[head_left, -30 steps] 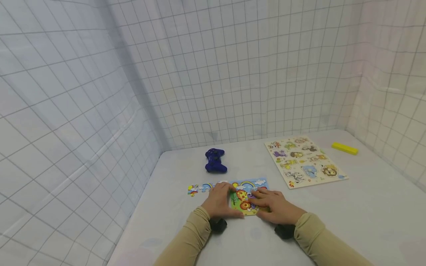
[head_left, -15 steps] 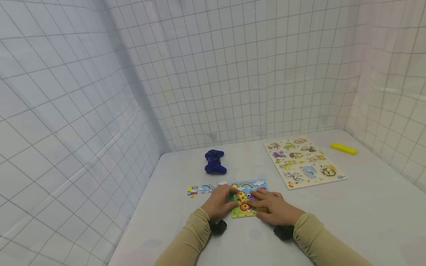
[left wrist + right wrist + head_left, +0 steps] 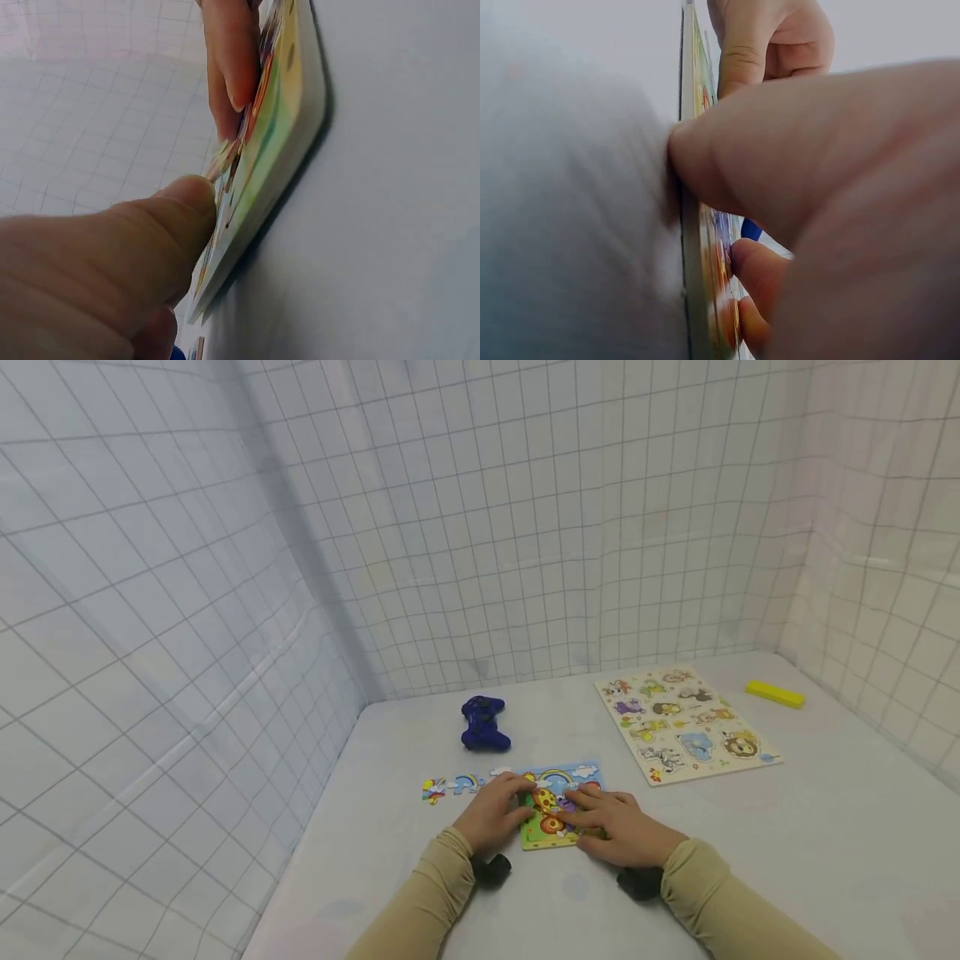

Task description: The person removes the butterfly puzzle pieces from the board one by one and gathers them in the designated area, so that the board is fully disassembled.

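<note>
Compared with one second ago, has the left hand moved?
Yes, mainly the thumb: the left hand has drawn it forward and left from the near edge of the puzzle, toward the controller, which stays put.

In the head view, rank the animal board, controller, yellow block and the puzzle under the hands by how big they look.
Largest to smallest:
1. animal board
2. puzzle, partly covered
3. controller
4. yellow block, thinner though similarly long
</note>
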`<state>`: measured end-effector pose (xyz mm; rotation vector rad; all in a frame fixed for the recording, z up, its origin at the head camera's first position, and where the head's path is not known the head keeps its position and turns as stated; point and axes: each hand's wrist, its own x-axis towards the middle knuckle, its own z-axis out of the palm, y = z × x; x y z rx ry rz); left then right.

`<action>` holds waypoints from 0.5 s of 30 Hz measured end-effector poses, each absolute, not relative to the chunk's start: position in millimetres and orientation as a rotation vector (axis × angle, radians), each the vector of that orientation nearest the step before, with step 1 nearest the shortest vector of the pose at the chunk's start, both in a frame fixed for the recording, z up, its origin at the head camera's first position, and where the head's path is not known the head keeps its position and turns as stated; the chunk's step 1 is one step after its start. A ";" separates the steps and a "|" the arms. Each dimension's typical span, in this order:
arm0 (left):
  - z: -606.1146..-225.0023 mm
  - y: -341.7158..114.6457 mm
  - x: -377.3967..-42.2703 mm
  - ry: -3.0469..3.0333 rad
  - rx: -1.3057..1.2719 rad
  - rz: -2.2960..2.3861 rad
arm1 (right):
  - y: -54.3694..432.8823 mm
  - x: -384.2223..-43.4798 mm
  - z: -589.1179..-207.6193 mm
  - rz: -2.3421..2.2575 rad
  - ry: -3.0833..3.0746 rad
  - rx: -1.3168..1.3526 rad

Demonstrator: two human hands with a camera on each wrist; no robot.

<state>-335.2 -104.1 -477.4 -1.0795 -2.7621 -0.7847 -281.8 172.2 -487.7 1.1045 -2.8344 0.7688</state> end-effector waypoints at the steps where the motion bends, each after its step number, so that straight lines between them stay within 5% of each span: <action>1: -477.0 -105.9 -334.8 -2.751 -1.076 -0.784 | 171.7 -282.1 -488.0 0.772 -2.833 1.108; 15: -480.9 -209.7 -323.4 -2.576 -0.833 -0.845 | 173.7 -283.7 -488.9 0.781 -2.834 1.111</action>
